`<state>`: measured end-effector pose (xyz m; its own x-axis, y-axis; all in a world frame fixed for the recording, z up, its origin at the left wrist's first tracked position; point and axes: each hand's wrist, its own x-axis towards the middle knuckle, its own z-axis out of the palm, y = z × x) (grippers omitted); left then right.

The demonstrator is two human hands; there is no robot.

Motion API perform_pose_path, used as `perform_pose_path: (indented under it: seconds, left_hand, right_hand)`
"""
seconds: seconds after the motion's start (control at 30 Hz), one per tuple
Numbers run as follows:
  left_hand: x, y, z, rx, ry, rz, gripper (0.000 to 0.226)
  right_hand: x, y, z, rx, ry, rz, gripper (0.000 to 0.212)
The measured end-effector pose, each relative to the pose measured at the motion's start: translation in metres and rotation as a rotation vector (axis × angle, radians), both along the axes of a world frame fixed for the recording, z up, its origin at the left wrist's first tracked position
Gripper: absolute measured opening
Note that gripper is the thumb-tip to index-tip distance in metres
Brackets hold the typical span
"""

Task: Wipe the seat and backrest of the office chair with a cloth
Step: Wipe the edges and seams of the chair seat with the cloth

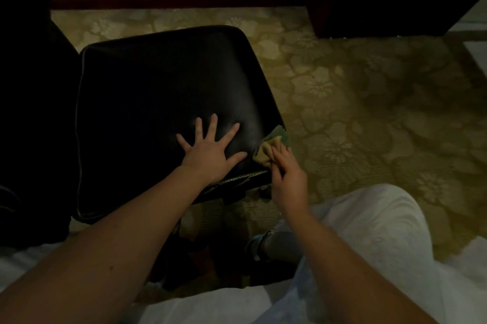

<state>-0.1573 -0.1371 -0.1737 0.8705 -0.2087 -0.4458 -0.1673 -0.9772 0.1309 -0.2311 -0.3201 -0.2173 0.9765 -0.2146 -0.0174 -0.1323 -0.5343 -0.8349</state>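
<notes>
At the lower-right corner of the black leather seat (158, 86), the right hand (288, 178) holds a bunched olive cloth (266, 151) against the seat's edge.
The left hand (208, 152) lies flat just left of the cloth, fingers spread and pressing on the leather. Nearly all the seat lies up and left of the cloth, so the next wipe likely runs that way. The backrest (31, 113) stands dark at the far left, well apart. In this dim light the right fingers seem curled round the fabric.
</notes>
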Motion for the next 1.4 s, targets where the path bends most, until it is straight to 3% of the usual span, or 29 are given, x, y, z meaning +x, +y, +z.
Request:
perform_pose_path:
  seconds: [0.33, 0.6, 0.8, 0.9, 1.07, 1.4]
  left_hand:
    - [0.003, -0.004, 0.001, -0.019, 0.015, 0.028, 0.076]
    - [0.001, -0.006, -0.003, -0.022, -0.016, 0.022, 0.075]
    - [0.001, -0.005, 0.0, -0.013, -0.014, 0.025, 0.075]
    - [0.003, -0.006, 0.001, -0.017, -0.003, 0.034, 0.075]
    - [0.002, -0.008, 0.001, -0.01, 0.006, 0.047, 0.076]
    - [-0.001, 0.02, 0.012, 0.006, -0.017, -0.037, 0.072]
  right_hand:
    - [0.046, -0.018, 0.011, 0.019, 0.074, 0.133, 0.038]
    - [-0.003, 0.011, 0.0, -0.001, -0.001, -0.116, 0.038]
    - [0.02, -0.004, 0.003, -0.032, 0.004, 0.015, 0.04]
    - [0.033, -0.007, 0.008, 0.03, 0.013, -0.005, 0.039]
    - [0.013, 0.012, 0.007, -0.038, 0.019, -0.09, 0.039]
    - [0.025, -0.004, 0.009, 0.061, 0.037, -0.046, 0.038]
